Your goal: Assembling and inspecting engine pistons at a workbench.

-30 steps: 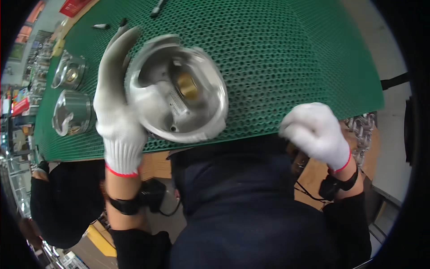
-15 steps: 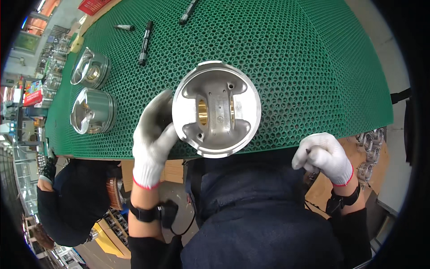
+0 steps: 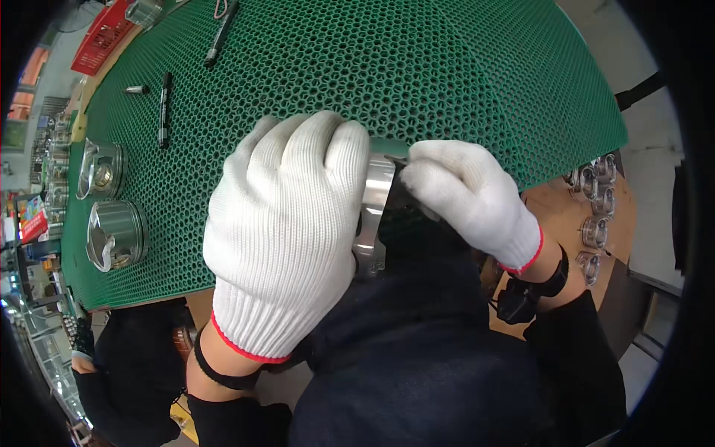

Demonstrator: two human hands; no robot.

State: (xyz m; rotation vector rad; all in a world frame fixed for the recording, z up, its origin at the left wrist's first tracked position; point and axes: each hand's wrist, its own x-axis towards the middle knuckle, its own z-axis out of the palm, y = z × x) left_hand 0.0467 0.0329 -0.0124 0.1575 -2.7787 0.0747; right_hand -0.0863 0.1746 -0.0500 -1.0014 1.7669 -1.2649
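My left hand (image 3: pixel 287 216), in a white knit glove with a red cuff edge, is wrapped round a metal piston (image 3: pixel 378 182) raised near the mat's front edge. Most of the piston is hidden behind that glove; only a strip of its shiny side shows. At the piston's right edge, my gloved right hand (image 3: pixel 465 190) is closed, fingertips pinched together by a dark bit that I cannot make out. Two more pistons stand on the mat to the left, a nearer one (image 3: pixel 119 235) and a farther one (image 3: pixel 103 170).
A green honeycomb mat (image 3: pixel 447 74) covers the table. On it lie a black marker (image 3: pixel 164 112), another marker (image 3: pixel 221 37) and a small cap (image 3: pixel 136 89). A red basket (image 3: pixel 103 37) stands far left. Several pistons (image 3: pixel 594 231) sit at lower right; a co-worker (image 3: pixel 134 365) is at lower left.
My left hand has turned the piston from its open underside facing up to its side showing, and now covers it. My right hand has moved up and left to the piston's edge.
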